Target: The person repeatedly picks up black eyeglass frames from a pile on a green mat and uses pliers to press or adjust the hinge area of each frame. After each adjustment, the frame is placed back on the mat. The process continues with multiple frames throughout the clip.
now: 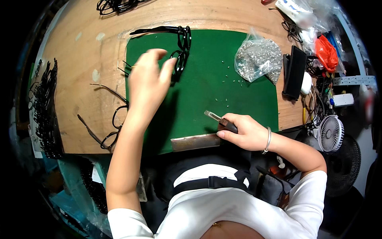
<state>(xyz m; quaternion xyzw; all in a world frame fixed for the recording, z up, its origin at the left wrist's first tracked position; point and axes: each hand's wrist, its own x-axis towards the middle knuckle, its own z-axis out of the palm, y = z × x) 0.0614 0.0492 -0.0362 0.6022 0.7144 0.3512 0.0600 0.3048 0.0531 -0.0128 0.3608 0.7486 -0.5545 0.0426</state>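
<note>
My left hand (150, 77) reaches over the upper left of a green mat (199, 83). Its thumb and fingers are apart, slightly blurred, and nothing shows between them. Just beyond the thumb stands a black eyeglass frame (180, 61); whether the thumb touches it I cannot tell. Another black eyeglass frame (184, 36) lies behind, its temples stretching left. Near the mat's front edge, my right hand (242, 131) is closed around a short dark-handled tool (227, 125) with a pale metal tip pointing up and left. Below this tool lies a flat, worn metal-edged strip (195, 142).
Tiny metal parts fill a clear plastic bag (258, 57), with several loose bits beside it. Glasses (113, 129) rest left of my forearm. A row of black frames (47, 111) lines the left edge. Right are a black case (294, 73) and a white fan (330, 133).
</note>
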